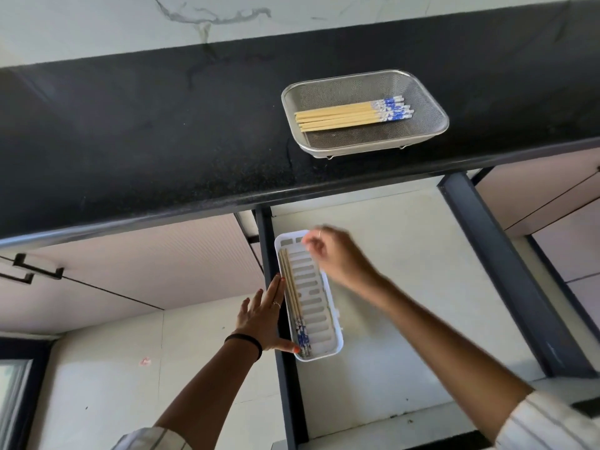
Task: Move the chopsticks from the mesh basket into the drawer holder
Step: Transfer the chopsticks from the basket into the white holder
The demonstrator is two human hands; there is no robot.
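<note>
A steel mesh basket [422, 131] stands on the black counter, holding several wooden chopsticks [344, 116] with blue-and-white ends. Below, in the open drawer, lies a white slotted holder [319, 306] with a few chopsticks [293, 297] along its left side. My left hand [263, 319] lies flat with fingers apart against the holder's left edge and the drawer wall. My right hand [331, 254] hovers over the holder's far end, blurred, fingers loosely curled with nothing seen in them.
The black counter [162, 141] overhangs the open drawer [406, 287], which has dark metal side rails [506, 271]. Pale cabinet fronts with a black handle [35, 271] sit to the left. A tiled floor [113, 368] lies below.
</note>
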